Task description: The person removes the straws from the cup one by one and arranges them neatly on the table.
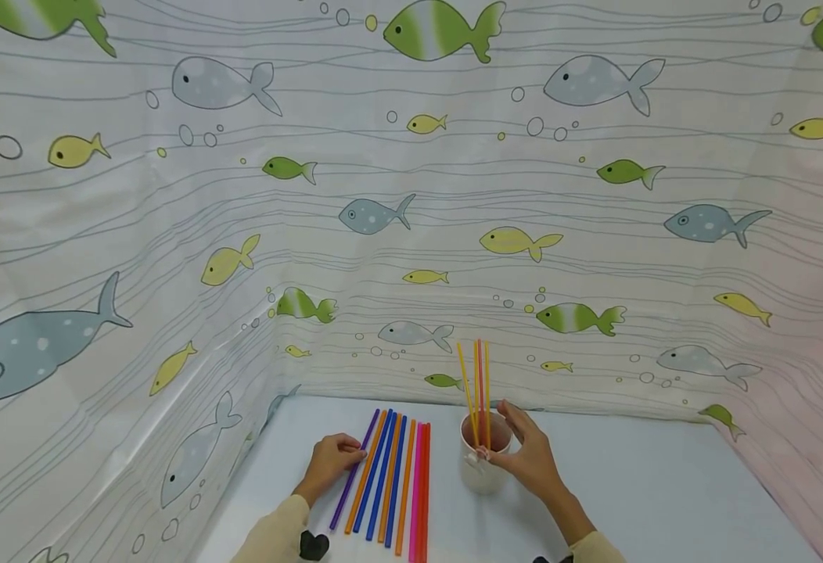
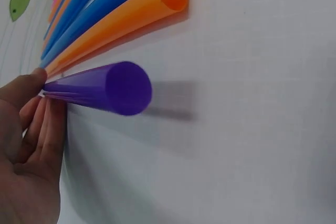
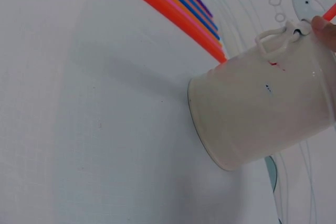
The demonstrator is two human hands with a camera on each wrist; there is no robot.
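The left hand (image 1: pixel 334 461), at seven o'clock in the head view, pinches the purple straw (image 1: pixel 345 494) between thumb and fingers. That straw is the outermost of a row fanned across the surface (image 1: pixel 630 477), at the row's nine o'clock edge. Going toward three o'clock come an orange straw (image 1: pixel 357 500), two blue straws (image 1: pixel 374 469), then orange, blue, orange, a pink straw (image 1: pixel 415 500) and, at the far edge, two red straws (image 1: pixel 425 500). They point roughly twelve to six, their tops tipped toward one.

The cup (image 1: pixel 480 477) stands upright at the row's two o'clock, near the red edge but apart from it. Three yellow straws (image 1: pixel 464 375) and one red straw stand in it, one yellow leaning toward eleven. The right hand (image 1: pixel 534 457) comes in from four o'clock and grips the rim, thumb on the near side, fingers on the far side. White loops (image 3: pixel 273 43) sit at the rim beside the thumb.
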